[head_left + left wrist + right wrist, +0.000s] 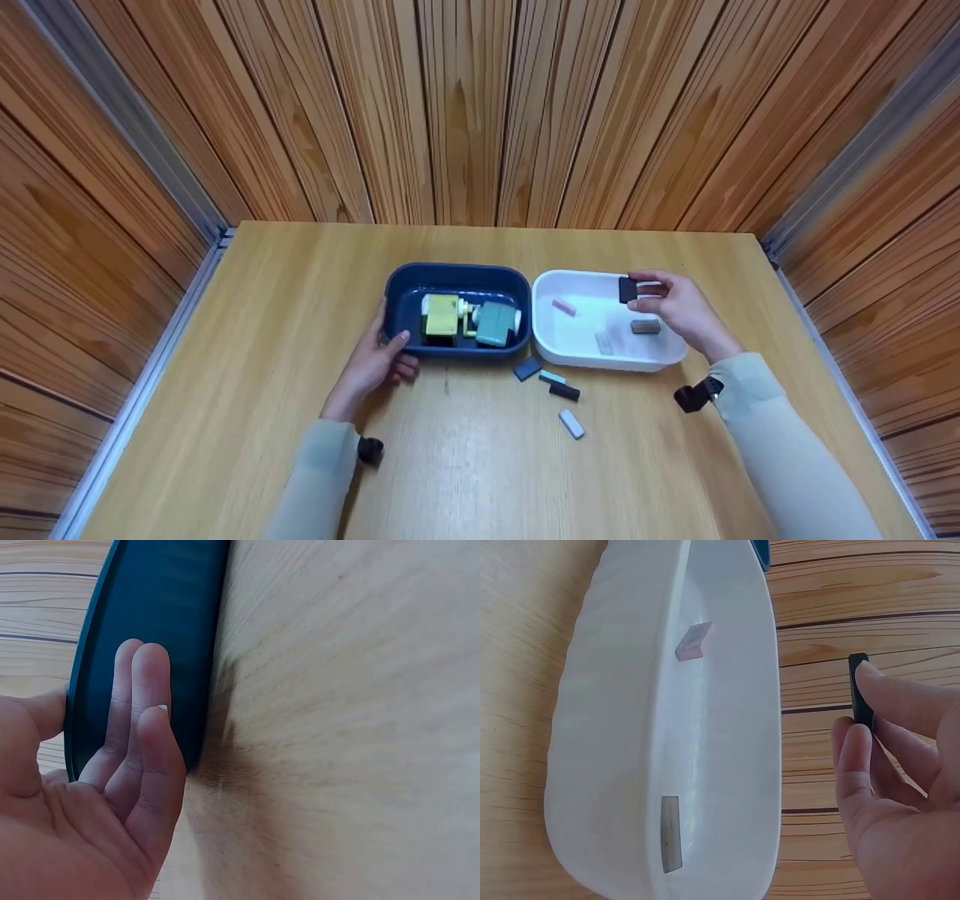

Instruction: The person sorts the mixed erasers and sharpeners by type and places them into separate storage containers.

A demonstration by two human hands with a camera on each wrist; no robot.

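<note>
My right hand pinches a black eraser-like block between thumb and fingers, held above the white bin. In the right wrist view the block stands nearly upright in the fingertips. Inside the white bin lie a pink block, a grey-brown block and a clear or whitish one. My left hand grips the near left corner of the dark blue bin, thumb over the rim, fingers against the outer wall. That bin holds a yellow and a teal crank pencil sharpener.
Several small blocks lie on the wooden table in front of the bins: a blue one, a light blue one, a black one and a white one. Wood-panelled walls enclose the back and sides.
</note>
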